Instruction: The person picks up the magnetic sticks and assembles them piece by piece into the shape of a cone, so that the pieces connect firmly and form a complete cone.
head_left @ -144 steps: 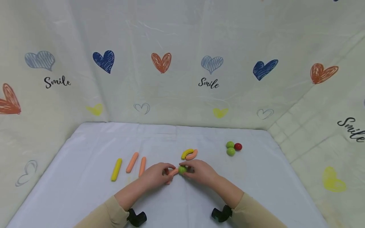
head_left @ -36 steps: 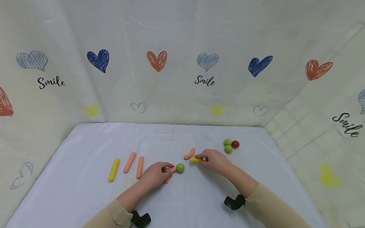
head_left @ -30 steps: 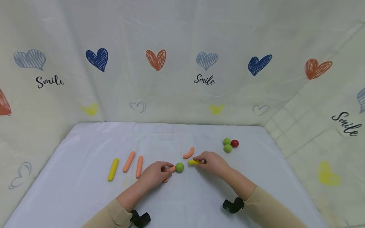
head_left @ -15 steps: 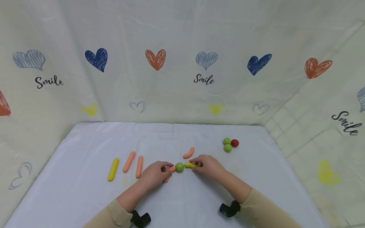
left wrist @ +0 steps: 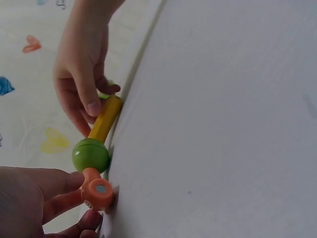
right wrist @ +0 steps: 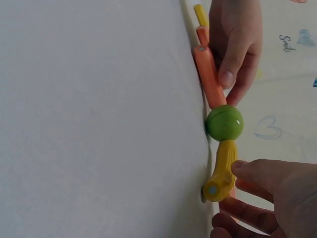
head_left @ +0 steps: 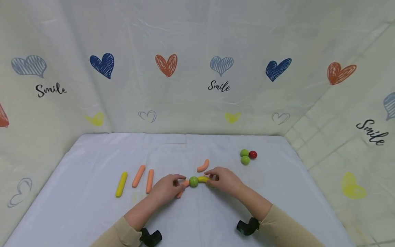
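Observation:
My left hand (head_left: pixel 168 188) pinches an orange curved magnetic rod (left wrist: pixel 99 193), partly hidden under the fingers in the head view. One end of that rod meets a green ball (head_left: pixel 193 181) on the table. From the other side, a yellow curved magnetic rod (right wrist: pixel 224 168) touches the same ball. My right hand (head_left: pixel 226 180) holds this yellow rod between thumb and fingers, and its outer part is covered in the head view. A silvery disc shows on the free end of each held rod in the wrist views.
An orange curved rod (head_left: pixel 203 166) lies just behind the ball. To the left are a yellow straight rod (head_left: pixel 121 184) and two orange straight rods (head_left: pixel 138 176). Two green balls (head_left: pixel 245 160) and a red ball (head_left: pixel 253 154) cluster back right on the white cloth (head_left: pixel 102 219).
The right hand let go of the green ball, picked up the yellow curved rod from beside the orange one, and brought it left against the ball. The left hand stayed nearly still.

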### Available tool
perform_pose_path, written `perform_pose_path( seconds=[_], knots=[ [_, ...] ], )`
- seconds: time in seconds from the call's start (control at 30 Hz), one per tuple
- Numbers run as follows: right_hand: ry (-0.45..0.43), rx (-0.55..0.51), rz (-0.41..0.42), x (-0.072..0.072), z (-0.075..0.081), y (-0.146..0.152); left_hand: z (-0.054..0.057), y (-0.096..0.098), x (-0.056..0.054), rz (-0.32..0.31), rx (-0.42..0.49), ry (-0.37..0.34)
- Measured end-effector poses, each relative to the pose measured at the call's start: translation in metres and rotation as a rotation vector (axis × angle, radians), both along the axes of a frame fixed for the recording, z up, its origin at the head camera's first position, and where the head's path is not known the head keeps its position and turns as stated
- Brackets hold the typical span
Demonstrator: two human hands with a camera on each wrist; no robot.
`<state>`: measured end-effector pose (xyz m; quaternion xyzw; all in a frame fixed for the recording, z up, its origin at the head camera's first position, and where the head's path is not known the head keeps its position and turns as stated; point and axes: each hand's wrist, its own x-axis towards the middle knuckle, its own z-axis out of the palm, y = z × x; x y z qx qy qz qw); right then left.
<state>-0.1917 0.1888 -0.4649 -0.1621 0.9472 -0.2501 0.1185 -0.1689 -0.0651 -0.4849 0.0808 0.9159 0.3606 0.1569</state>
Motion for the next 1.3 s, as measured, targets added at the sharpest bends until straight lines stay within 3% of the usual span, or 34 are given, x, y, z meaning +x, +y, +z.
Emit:
perform_pose_path(
  seconds=[0.4,0.63,0.83,1.3],
  knots=[
    [-0.08,0.044,-0.088,0.009,-0.003,0.002,0.009,0.004,-0.016,-0.167,-0.014,0.035],
    [-0.053,0.029,-0.083,0.013,-0.007,0.001,0.012,0.016,-0.026,-0.261,-0.062,0.042],
    [-0.036,0.035,-0.087,0.017,-0.009,0.0,0.011,0.021,-0.026,-0.262,-0.082,0.032],
    [-0.043,0.021,-0.061,0.011,-0.007,-0.005,0.013,0.023,-0.011,-0.163,-0.068,0.055]
  ],
)
